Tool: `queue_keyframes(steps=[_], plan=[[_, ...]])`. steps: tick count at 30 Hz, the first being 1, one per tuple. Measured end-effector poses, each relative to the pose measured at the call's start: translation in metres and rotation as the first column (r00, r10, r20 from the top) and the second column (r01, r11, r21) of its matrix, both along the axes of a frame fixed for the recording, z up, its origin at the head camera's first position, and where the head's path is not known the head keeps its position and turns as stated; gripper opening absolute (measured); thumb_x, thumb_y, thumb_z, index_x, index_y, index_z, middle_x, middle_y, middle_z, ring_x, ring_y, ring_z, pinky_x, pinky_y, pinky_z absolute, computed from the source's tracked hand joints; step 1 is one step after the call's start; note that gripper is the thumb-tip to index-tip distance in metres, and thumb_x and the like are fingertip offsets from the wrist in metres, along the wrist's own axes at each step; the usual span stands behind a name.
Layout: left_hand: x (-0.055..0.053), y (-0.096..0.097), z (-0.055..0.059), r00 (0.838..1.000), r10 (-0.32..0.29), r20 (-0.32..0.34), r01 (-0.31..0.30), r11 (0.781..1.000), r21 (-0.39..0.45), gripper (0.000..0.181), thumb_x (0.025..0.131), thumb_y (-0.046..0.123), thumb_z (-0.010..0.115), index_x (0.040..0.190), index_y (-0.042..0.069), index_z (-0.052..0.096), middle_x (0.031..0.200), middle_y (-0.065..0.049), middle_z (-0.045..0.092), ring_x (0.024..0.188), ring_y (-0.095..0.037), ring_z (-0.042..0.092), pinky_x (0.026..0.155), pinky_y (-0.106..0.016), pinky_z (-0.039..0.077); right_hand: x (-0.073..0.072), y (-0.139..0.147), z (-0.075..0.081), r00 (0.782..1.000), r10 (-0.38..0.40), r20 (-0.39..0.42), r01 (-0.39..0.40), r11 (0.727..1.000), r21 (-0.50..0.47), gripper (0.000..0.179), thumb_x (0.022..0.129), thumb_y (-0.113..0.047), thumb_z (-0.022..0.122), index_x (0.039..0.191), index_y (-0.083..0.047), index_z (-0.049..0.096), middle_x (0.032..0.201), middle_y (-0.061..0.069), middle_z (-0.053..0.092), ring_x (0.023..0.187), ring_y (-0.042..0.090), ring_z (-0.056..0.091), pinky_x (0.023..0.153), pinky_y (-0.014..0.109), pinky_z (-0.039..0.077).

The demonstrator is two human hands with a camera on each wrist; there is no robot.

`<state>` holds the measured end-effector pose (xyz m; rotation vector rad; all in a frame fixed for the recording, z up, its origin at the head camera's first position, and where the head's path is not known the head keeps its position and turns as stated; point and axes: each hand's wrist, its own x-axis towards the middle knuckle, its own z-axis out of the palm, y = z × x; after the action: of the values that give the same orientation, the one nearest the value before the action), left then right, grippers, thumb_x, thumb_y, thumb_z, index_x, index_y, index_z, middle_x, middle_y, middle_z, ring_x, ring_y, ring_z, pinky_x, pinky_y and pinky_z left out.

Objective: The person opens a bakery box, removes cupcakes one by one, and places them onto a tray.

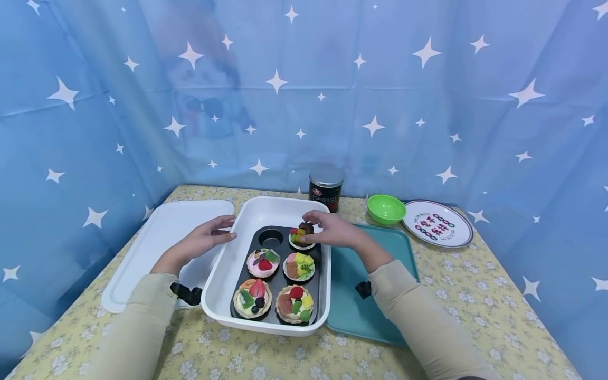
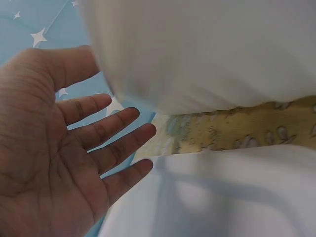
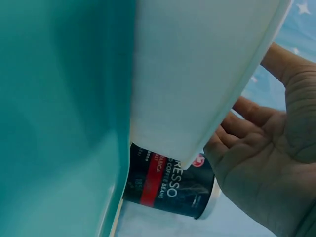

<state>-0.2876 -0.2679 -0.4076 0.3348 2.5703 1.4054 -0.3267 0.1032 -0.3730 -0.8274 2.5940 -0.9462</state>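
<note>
A dark muffin tin (image 1: 274, 253) lies inside a deep white baking dish (image 1: 219, 285). Several fruit-topped tarts (image 1: 253, 299) fill its cups, and the far left cup holds nothing. My right hand (image 1: 334, 231) reaches over the dish's right wall, its fingers and thumb around a chocolate-and-fruit tart (image 1: 300, 237) at the far right cup. In the right wrist view the dish wall hides those fingertips. Beside the dish's left wall is my left hand (image 1: 205, 240), fingers spread and slightly bent, holding nothing. Its thumb tip goes behind the dish's edge in the left wrist view.
A white tray (image 1: 157, 248) lies left of the dish and a teal tray (image 1: 368, 311) to its right. Behind stand an espresso can (image 1: 326, 192) and a green bowl (image 1: 386, 209). A printed plate (image 1: 438, 224) lies at the far right. Blue curtains enclose the table.
</note>
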Motion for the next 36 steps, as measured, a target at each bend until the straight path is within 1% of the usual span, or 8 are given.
queue_keyframes(steps=[5, 8, 13, 19, 23, 25, 27, 36], plan=[[0.001, 0.004, -0.006, 1.0, -0.01, 0.026, 0.01, 1.0, 0.024, 0.075, 0.1, 0.036, 0.064, 0.161, 0.016, 0.025, 0.155, -0.017, 0.04, 0.141, -0.041, 0.039, 0.112, -0.063, 0.031, 0.003, -0.002, 0.0, 0.998, 0.031, -0.059, -0.026, 0.996, 0.091, 0.068, 0.09, -0.042, 0.075, 0.144, -0.009, 0.05, 0.136, 0.008, 0.058, 0.125, 0.028, 0.055, 0.099, 0.047, 0.049], [0.002, 0.004, -0.008, 0.999, -0.012, 0.045, 0.009, 0.998, 0.056, 0.077, 0.099, 0.035, 0.065, 0.162, 0.02, 0.024, 0.158, -0.017, 0.037, 0.143, -0.042, 0.036, 0.113, -0.064, 0.028, 0.004, -0.005, 0.0, 0.994, 0.042, -0.098, -0.027, 0.988, 0.151, 0.067, 0.09, -0.041, 0.076, 0.143, -0.01, 0.051, 0.13, 0.006, 0.059, 0.116, 0.024, 0.058, 0.095, 0.044, 0.05], [0.003, 0.002, -0.013, 0.997, -0.021, 0.068, 0.014, 0.994, 0.108, 0.077, 0.098, 0.032, 0.066, 0.162, 0.027, 0.023, 0.163, -0.014, 0.028, 0.146, -0.041, 0.03, 0.115, -0.065, 0.023, 0.002, -0.009, -0.007, 0.986, 0.064, -0.154, -0.028, 0.974, 0.225, 0.071, 0.09, -0.04, 0.075, 0.146, -0.008, 0.047, 0.132, 0.009, 0.059, 0.113, 0.023, 0.058, 0.096, 0.043, 0.049], [0.004, -0.001, -0.02, 0.996, -0.055, 0.066, 0.043, 0.983, 0.18, 0.076, 0.099, 0.029, 0.064, 0.162, 0.028, 0.022, 0.164, -0.015, 0.025, 0.148, -0.04, 0.027, 0.116, -0.064, 0.021, 0.002, -0.013, -0.014, 0.973, 0.066, -0.22, -0.008, 0.967, 0.256, 0.075, 0.089, -0.041, 0.076, 0.148, -0.007, 0.045, 0.133, 0.01, 0.059, 0.114, 0.024, 0.058, 0.097, 0.041, 0.049], [0.006, -0.002, -0.024, 0.994, -0.075, 0.08, 0.055, 0.971, 0.232, 0.076, 0.1, 0.028, 0.063, 0.162, 0.029, 0.02, 0.164, -0.014, 0.025, 0.148, -0.039, 0.027, 0.118, -0.062, 0.019, 0.002, -0.014, -0.017, 0.966, 0.068, -0.25, -0.001, 0.966, 0.26, 0.074, 0.088, -0.042, 0.077, 0.146, -0.007, 0.048, 0.13, 0.01, 0.06, 0.112, 0.024, 0.059, 0.095, 0.042, 0.05], [0.007, -0.003, -0.026, 0.993, -0.074, 0.089, 0.049, 0.967, 0.25, 0.076, 0.099, 0.029, 0.064, 0.162, 0.03, 0.02, 0.164, -0.012, 0.026, 0.148, -0.037, 0.028, 0.118, -0.061, 0.018, 0.002, -0.014, -0.019, 0.963, 0.068, -0.261, 0.002, 0.966, 0.26, 0.072, 0.088, -0.042, 0.077, 0.145, -0.007, 0.049, 0.128, 0.009, 0.061, 0.11, 0.023, 0.059, 0.094, 0.041, 0.05], [0.007, -0.004, -0.028, 0.993, -0.082, 0.085, 0.057, 0.963, 0.264, 0.077, 0.099, 0.03, 0.063, 0.162, 0.03, 0.02, 0.164, -0.012, 0.026, 0.148, -0.037, 0.028, 0.118, -0.061, 0.017, 0.002, -0.014, -0.02, 0.96, 0.066, -0.271, 0.006, 0.967, 0.256, 0.07, 0.087, -0.042, 0.078, 0.143, -0.008, 0.051, 0.126, 0.008, 0.062, 0.109, 0.022, 0.059, 0.093, 0.04, 0.051], [0.005, -0.004, -0.033, 0.992, -0.104, 0.066, 0.077, 0.945, 0.319, 0.075, 0.099, 0.026, 0.062, 0.162, 0.028, 0.021, 0.164, -0.013, 0.025, 0.148, -0.038, 0.028, 0.117, -0.061, 0.021, 0.002, -0.015, -0.024, 0.95, 0.06, -0.306, 0.027, 0.962, 0.272, 0.064, 0.088, -0.045, 0.077, 0.139, -0.014, 0.054, 0.122, 0.005, 0.062, 0.106, 0.02, 0.059, 0.091, 0.038, 0.051]])
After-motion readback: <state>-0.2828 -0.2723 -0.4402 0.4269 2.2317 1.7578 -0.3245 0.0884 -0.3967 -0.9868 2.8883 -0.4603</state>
